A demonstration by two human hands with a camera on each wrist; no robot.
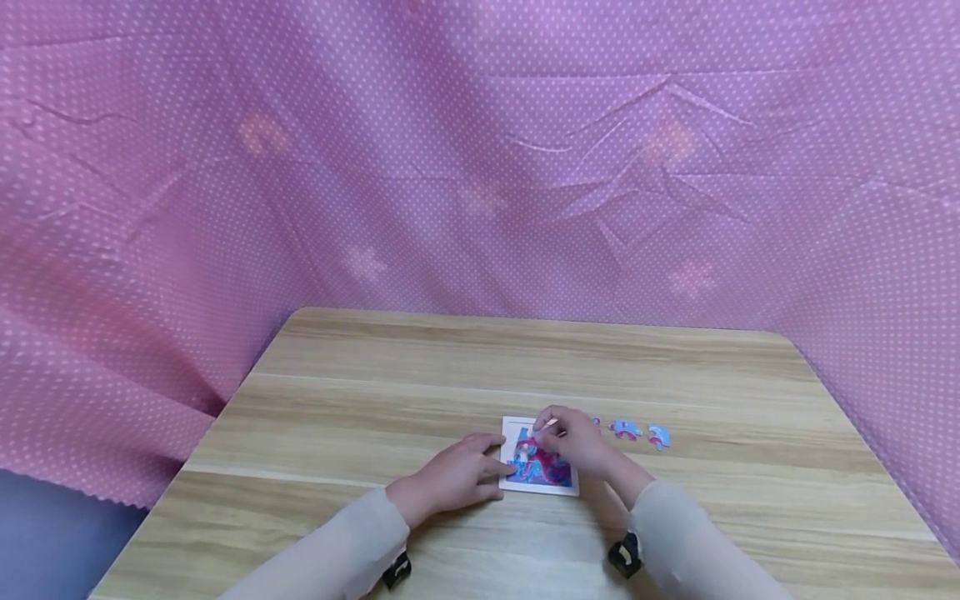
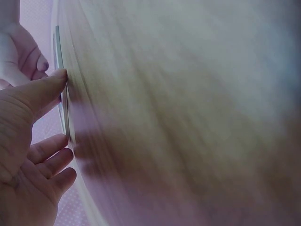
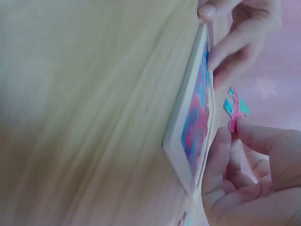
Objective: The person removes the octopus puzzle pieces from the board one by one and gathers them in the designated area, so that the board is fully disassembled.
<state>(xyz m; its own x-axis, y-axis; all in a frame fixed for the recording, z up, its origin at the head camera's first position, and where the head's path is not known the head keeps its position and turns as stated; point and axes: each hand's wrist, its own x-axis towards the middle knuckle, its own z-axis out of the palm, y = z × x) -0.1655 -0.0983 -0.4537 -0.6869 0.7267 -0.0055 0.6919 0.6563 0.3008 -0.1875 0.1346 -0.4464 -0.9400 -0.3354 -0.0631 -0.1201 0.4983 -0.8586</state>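
The puzzle piece is pinched in your right hand; your left hand, fingers apart, touches the puzzle board.

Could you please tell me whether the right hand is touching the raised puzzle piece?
Touching. The right wrist view shows the right hand pinching one end of the puzzle piece, with no gap between them.

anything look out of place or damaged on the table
Nothing stands out as damaged or spilled. Loose puzzle pieces lie to the right of the puzzle board, and the right hand pinches another piece.
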